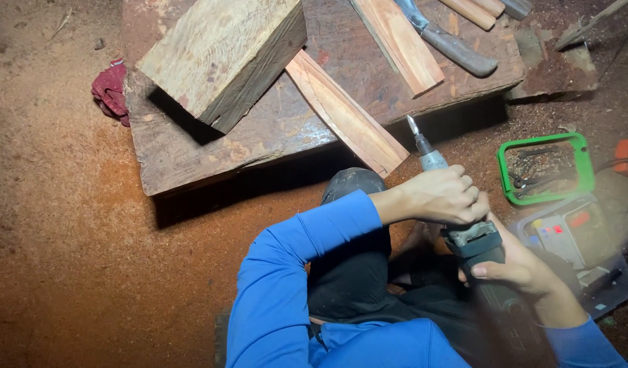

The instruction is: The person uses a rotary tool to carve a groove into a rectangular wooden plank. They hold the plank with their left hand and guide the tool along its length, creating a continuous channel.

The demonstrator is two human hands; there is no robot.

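Rotary power tool (474,238): body being covered by left hand (442,195) and right hand (515,262), rear blurring into shadow. Wooden block (222,58): top running off frame. Green tray (545,167): contents appearing too small to identify.

Rough wood block (222,58), metal tool (464,232)

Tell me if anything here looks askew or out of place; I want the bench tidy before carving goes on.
The narrow wood strip lies slanted, one end past the edge of the work slab. A red rag is bunched at the slab's far corner. Both the left hand and right hand grip the rotary tool.
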